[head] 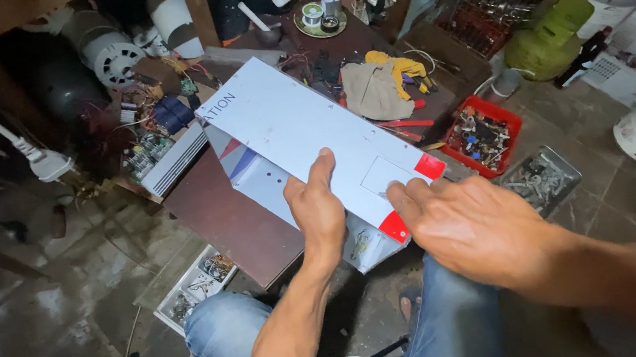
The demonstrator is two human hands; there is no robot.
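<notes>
A long flat white panel (294, 124) with red corner patches lies tilted across a low brown table (217, 216). My left hand (319, 211) grips the panel's near edge, thumb on top. My right hand (476, 227) rests flat on the panel's near right corner, fingers spread over a red patch. Beneath the panel lies a second white sheet (251, 171) with a red and blue stripe. My knees in blue jeans (223, 330) are below.
A red tray (484, 136) and a clear tray (539, 178) of small parts sit on the floor at right. A white parts tray (197, 288) lies at left. Circuit boards (155, 151), cloth gloves (383, 84), wires and a green cylinder (549, 37) crowd the far side.
</notes>
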